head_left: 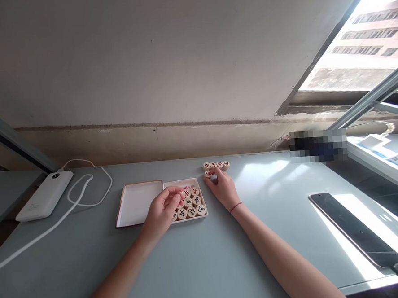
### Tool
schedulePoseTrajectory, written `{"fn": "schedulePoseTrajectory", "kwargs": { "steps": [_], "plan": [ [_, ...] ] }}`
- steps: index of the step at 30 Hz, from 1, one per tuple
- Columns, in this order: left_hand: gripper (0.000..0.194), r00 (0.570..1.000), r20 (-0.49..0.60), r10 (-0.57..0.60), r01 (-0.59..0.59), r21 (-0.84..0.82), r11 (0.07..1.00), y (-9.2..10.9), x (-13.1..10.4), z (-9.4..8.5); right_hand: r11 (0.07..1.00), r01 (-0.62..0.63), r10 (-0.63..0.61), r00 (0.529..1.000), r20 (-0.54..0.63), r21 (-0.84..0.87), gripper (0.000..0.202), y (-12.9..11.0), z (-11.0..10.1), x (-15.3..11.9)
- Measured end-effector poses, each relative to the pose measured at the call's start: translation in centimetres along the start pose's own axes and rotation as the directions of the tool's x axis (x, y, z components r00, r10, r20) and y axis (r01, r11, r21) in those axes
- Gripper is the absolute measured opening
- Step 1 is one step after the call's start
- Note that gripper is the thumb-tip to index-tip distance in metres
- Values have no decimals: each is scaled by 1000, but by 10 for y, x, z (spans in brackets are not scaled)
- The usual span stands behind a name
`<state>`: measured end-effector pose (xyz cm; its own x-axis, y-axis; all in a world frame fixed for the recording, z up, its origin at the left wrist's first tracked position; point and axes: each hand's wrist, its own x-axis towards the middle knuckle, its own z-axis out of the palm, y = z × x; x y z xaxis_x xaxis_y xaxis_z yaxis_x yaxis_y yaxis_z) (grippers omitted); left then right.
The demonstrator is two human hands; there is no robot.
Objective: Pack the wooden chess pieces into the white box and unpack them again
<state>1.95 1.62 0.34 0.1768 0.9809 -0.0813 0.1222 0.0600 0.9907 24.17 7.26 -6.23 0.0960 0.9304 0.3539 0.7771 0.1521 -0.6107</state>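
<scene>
My right hand (223, 188), a thin red cord round its wrist, grips a round wooden xiangqi piece (207, 173) between thumb and fingers on the desk. That piece sits just in front of a row of several pieces (220, 165) with red characters. My left hand (167, 205) hovers over a shallow white box (203, 203), its thumb and fingers closed together; what they hold, if anything, is hidden. Several pieces (191, 211) with black or red characters lie in rows inside the box. Left of them is the box's open lid (139, 204), inner side up, partly covered by my left hand.
A white power bank (45, 196) with a white cable (55, 229) lies on the left of the grey desk (192, 266). To the right lies a phone (355, 229) with a dark cable plugged in. Behind the desk stands a wall (167, 70), with a window (364, 44) at right.
</scene>
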Motion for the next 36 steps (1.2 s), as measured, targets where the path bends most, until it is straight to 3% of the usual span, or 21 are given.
{"fn": "schedulePoseTrajectory", "kwargs": {
  "steps": [7, 13, 16, 19, 22, 24, 32, 36],
  "plan": [
    [28, 999, 1, 39, -39, 161, 986, 2, -1, -2, 1000, 17, -17, 1000, -25, 0, 15, -1, 0, 3],
    [24, 981, -3, 196, -179, 401, 898, 4, 0, -5, 999, 33, -34, 998, -50, -10, 13, -6, -3, 1],
    [26, 936, -29, 351, -270, 581, 768, -6, 6, -10, 997, 72, -71, 996, -47, 14, 16, -18, -7, -5],
    [29, 881, 7, 473, -302, 779, 550, -16, 12, -15, 987, 134, -141, 988, 68, 92, 25, -34, -8, -12],
    [31, 898, 53, 437, -240, 892, 384, -22, 16, -16, 982, 161, -177, 969, 175, 100, 40, -45, -6, -18],
    [32, 917, 74, 392, -218, 916, 336, -22, 17, -14, 983, 164, -177, 966, 189, 81, 46, -48, -4, -19],
    [22, 941, 112, 319, -260, 843, 471, -18, 22, 0, 983, 143, -159, 976, 150, 114, 36, -46, -1, -20],
    [24, 941, 86, 328, -255, 817, 517, -17, 21, -9, 965, 239, -242, 970, 16, 104, 28, -48, -5, -20]
  ]
}}
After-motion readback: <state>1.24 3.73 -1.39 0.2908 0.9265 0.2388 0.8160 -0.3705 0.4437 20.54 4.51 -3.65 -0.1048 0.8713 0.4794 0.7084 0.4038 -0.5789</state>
